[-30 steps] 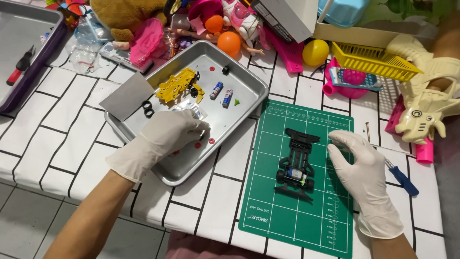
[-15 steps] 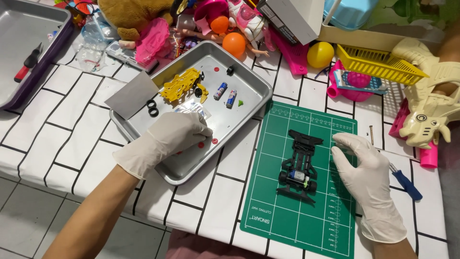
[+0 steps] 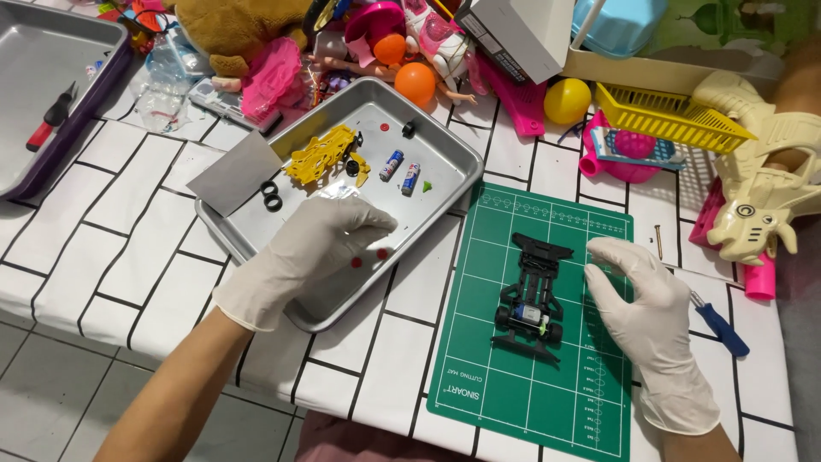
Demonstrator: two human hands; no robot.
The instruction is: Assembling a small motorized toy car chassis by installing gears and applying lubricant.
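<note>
My left hand [image 3: 308,248], in a white glove, hovers palm down over the metal tray [image 3: 445,150]. Its fingers curl just above two small red parts [image 3: 369,257], and the fingertips are hidden. A yellow toy car body [image 3: 321,154], two small batteries [image 3: 400,169] and black tyres [image 3: 272,197] also lie in the tray. My gloved right hand [image 3: 641,308] rests on the green cutting mat [image 3: 530,385], fingers loose with nothing in them. It lies just right of a black toy car chassis [image 3: 530,295].
A blue-handled screwdriver [image 3: 718,325] and a screw [image 3: 658,239] lie right of the mat. A grey card [image 3: 235,171] leans on the tray's left rim. A second tray [image 3: 60,43] holds a red-handled tool [image 3: 51,115]. Toys, balls and a yellow basket [image 3: 676,115] crowd the back.
My left hand has edged slightly right over the tray, its fingers curling more. The right hand and the chassis stay in place.
</note>
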